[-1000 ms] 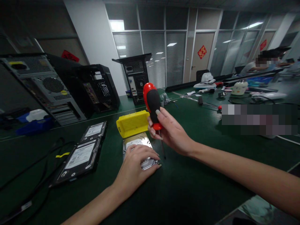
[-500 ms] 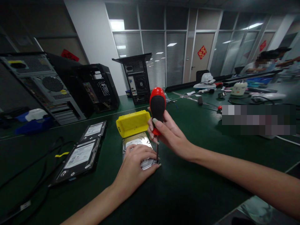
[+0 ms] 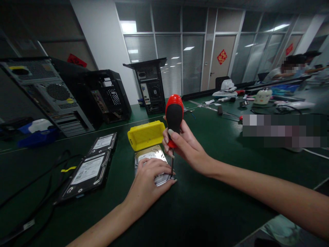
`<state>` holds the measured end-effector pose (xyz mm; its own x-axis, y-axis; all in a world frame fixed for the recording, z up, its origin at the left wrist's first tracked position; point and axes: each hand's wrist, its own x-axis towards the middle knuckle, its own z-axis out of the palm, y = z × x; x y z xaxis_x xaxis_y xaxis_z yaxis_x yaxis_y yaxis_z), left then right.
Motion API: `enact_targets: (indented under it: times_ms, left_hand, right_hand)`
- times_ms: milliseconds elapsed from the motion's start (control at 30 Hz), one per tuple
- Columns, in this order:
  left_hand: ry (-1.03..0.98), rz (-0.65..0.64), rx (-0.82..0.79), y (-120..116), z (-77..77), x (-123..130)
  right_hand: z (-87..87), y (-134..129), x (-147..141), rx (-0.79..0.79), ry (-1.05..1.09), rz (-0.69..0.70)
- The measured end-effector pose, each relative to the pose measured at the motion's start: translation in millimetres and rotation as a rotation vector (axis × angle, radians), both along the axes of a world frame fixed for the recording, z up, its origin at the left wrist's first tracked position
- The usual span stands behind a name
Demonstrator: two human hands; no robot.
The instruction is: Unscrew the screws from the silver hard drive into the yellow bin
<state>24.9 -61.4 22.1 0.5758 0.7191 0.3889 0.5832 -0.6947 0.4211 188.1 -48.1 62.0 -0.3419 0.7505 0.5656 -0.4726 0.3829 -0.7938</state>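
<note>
A silver hard drive [image 3: 150,152] lies flat on the green table, partly covered by my left hand [image 3: 150,175]. The fingers of that hand curl over the drive's top and the thumb lies along its near right corner, gripping it. My right hand [image 3: 183,142] is wrapped round the red and black handle of a screwdriver [image 3: 174,115]. The screwdriver stands nearly upright, its shaft running down to the drive's near right corner, between my left thumb and forefinger. Whether a screw sits under the tip is too small to tell. Just behind the drive stands a yellow plastic bin [image 3: 146,135].
Two more hard drives [image 3: 88,168] lie to the left beside black cables [image 3: 48,178]. Computer cases [image 3: 151,85] stand along the back left. Tools and a white cartoon-faced container [image 3: 262,96] are at the back right. Another person [image 3: 288,70] sits far off at the right.
The screwdriver's handle has tipped slightly to the right, with my right hand still round it. My left hand and the hard drive stay in place.
</note>
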Motion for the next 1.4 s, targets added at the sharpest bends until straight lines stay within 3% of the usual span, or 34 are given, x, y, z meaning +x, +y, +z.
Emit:
enact_targets:
  times_ms: [600,900,1167,1400]
  left_hand:
    - [0.029,0.01,0.009,-0.3,-1.7,-1.7]
    - [0.017,0.005,0.027,-2.3,-1.5,-0.8]
    - [0.01,0.009,0.039,-3.1,-1.5,-1.2]
    - [0.029,0.014,0.038,-3.5,-1.3,-0.6]
  right_hand:
    - [2.0,4.9,1.6,0.065,-0.017,-0.046]
    - [6.3,0.4,0.5,0.014,0.048,0.064]
    - [7.3,-5.4,0.4,0.03,0.003,-0.086]
    - [6.2,-4.1,1.7,0.024,-0.022,-0.04]
